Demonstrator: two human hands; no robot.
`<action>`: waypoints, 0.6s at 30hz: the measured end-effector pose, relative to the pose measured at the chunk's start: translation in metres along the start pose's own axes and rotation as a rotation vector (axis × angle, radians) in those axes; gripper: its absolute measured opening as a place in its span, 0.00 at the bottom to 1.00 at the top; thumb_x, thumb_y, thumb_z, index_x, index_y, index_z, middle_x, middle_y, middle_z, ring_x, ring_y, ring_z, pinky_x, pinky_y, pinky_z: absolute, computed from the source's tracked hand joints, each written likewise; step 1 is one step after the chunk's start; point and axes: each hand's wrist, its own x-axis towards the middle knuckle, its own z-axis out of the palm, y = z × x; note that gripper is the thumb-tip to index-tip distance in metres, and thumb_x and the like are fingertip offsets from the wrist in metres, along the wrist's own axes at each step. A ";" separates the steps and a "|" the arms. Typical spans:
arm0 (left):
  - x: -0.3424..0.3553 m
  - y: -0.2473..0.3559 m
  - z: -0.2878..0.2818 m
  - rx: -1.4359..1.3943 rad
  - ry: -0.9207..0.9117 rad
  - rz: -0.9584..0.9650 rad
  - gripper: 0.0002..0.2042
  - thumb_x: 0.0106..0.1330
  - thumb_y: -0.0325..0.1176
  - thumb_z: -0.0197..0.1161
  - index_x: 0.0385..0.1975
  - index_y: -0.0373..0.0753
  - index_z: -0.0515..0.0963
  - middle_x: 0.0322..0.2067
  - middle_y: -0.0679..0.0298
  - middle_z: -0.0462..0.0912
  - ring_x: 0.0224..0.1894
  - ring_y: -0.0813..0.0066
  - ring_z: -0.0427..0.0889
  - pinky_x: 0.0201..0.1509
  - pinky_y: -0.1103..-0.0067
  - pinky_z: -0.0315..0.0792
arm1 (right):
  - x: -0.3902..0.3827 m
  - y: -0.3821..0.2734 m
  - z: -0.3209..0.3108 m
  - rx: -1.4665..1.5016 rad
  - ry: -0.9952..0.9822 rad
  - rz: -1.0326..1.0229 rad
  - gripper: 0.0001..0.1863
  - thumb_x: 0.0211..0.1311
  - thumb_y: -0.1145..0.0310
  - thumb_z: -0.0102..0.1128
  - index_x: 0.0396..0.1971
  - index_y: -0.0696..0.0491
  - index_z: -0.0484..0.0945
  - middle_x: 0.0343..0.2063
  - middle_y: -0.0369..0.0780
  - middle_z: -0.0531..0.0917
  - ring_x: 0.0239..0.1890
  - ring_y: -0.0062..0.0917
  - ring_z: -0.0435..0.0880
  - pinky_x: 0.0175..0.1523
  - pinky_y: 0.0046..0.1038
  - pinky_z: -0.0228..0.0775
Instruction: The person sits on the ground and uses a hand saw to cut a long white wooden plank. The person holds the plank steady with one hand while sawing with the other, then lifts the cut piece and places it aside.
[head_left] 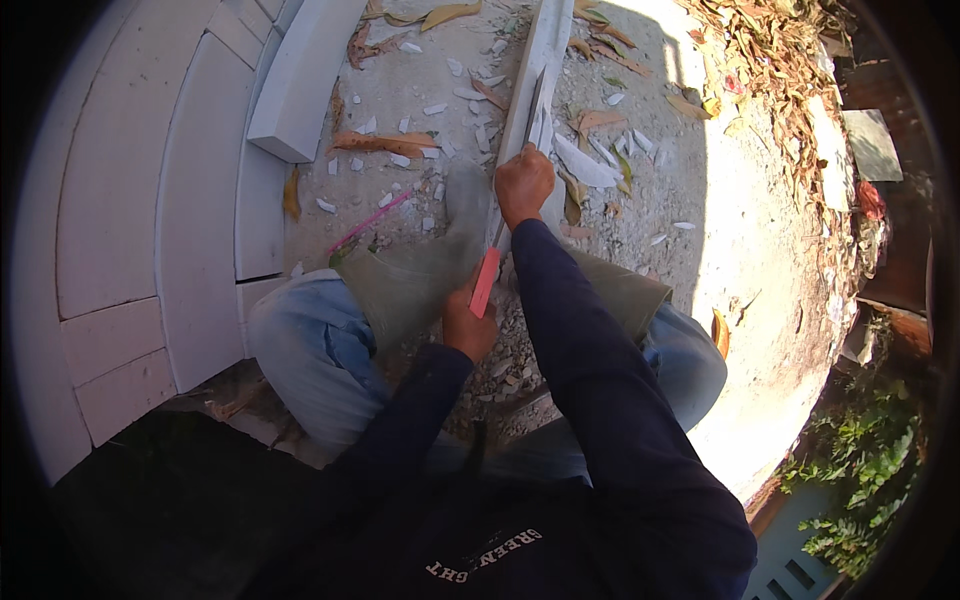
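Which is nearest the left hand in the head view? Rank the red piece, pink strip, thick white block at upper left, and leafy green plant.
Nearest the left hand first:
1. Red piece: in its grip.
2. Pink strip: on the ground, ahead and left.
3. Thick white block: farther ahead, left.
4. Leafy green plant: far right.

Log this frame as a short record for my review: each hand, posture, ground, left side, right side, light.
left hand: closed around a red handle
right hand: closed on a long pale bar, farther out than the left hand; exact hold partly hidden
posture: knees spread to either side of the hands
ground: white chips, dry leaves and a pink strip
left side: white blocks
right side: leaf litter, with a green plant lower down
light: bright sun at right, shade around the hands
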 end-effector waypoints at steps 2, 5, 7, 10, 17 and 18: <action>0.000 -0.006 0.003 -0.009 0.025 0.040 0.33 0.62 0.19 0.61 0.71 0.37 0.66 0.37 0.55 0.84 0.35 0.75 0.80 0.46 0.75 0.75 | -0.003 -0.003 -0.001 0.052 0.056 0.013 0.04 0.59 0.77 0.56 0.28 0.62 0.77 0.26 0.54 0.82 0.29 0.52 0.81 0.38 0.49 0.71; -0.059 -0.039 0.000 -0.027 0.046 0.032 0.33 0.62 0.19 0.61 0.71 0.34 0.66 0.41 0.55 0.84 0.36 0.75 0.80 0.46 0.75 0.75 | -0.062 -0.013 -0.017 0.079 0.018 0.069 0.03 0.60 0.77 0.55 0.29 0.61 0.76 0.27 0.53 0.81 0.30 0.52 0.81 0.36 0.50 0.70; -0.093 -0.028 -0.015 -0.092 0.023 -0.049 0.32 0.63 0.20 0.61 0.71 0.33 0.66 0.41 0.58 0.84 0.37 0.77 0.79 0.45 0.76 0.75 | -0.111 -0.020 -0.031 0.134 -0.010 0.116 0.06 0.61 0.78 0.54 0.35 0.63 0.79 0.28 0.52 0.81 0.30 0.52 0.82 0.35 0.50 0.71; -0.112 -0.022 -0.019 -0.104 0.026 -0.050 0.31 0.64 0.21 0.62 0.70 0.31 0.66 0.37 0.62 0.83 0.36 0.78 0.78 0.44 0.78 0.75 | -0.107 -0.021 -0.046 0.134 -0.074 0.139 0.14 0.60 0.77 0.55 0.44 0.65 0.80 0.29 0.53 0.82 0.31 0.52 0.82 0.37 0.50 0.72; -0.090 -0.008 -0.021 -0.122 0.034 -0.111 0.27 0.64 0.23 0.63 0.66 0.30 0.72 0.34 0.63 0.82 0.35 0.79 0.78 0.44 0.78 0.75 | -0.046 -0.032 -0.060 0.111 -0.255 0.250 0.24 0.54 0.75 0.55 0.52 0.65 0.80 0.34 0.57 0.85 0.37 0.53 0.85 0.44 0.51 0.75; -0.086 -0.004 -0.022 -0.100 0.023 -0.120 0.27 0.64 0.23 0.64 0.65 0.30 0.72 0.34 0.63 0.83 0.35 0.79 0.79 0.44 0.77 0.76 | -0.037 -0.032 -0.059 0.122 -0.263 0.269 0.24 0.53 0.75 0.55 0.53 0.64 0.80 0.34 0.57 0.85 0.38 0.53 0.85 0.45 0.50 0.76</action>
